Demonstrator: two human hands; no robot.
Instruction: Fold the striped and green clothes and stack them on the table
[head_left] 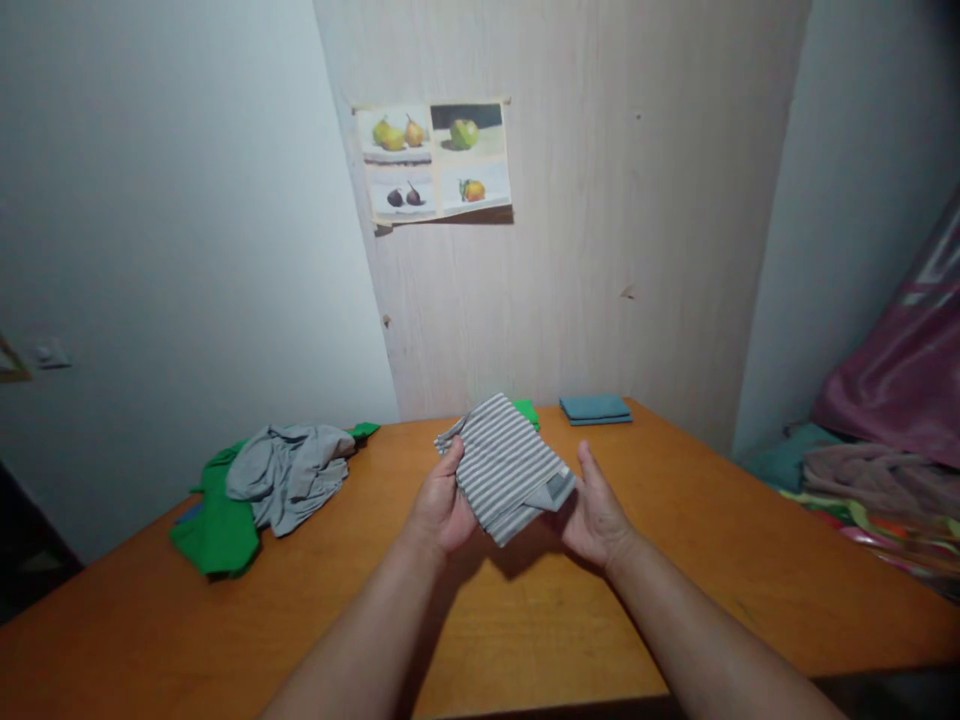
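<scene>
From here I see the orange desk [517, 640] spread wide, with a crumpled grey cloth [289, 475] on its left side, partly over a rumpled green cloth [225, 540]. The striped cloth, [510, 455] folded into a neat packet, is held up above the desk's middle, tilted, its shadow falling below. Of the hands, the left hand [444, 505] pinches the packet's left edge, thumb on top and fingers beneath; the right hand [600, 515] is loosely spread at the right corner, thumb lifted clear of it, fingertips hidden underneath. At the far edge sits a folded blue cloth [596, 410], and a scrap of green [528, 413] peeps from behind the packet. Smallest of all, a turned-back grey corner [556, 490] shows at the lower right. To handle the packet well, I'd keep that left thumb pressing the layers together, support the right side from below, and smooth the corner flat gently, since tugging could probably slip the folds apart.
</scene>
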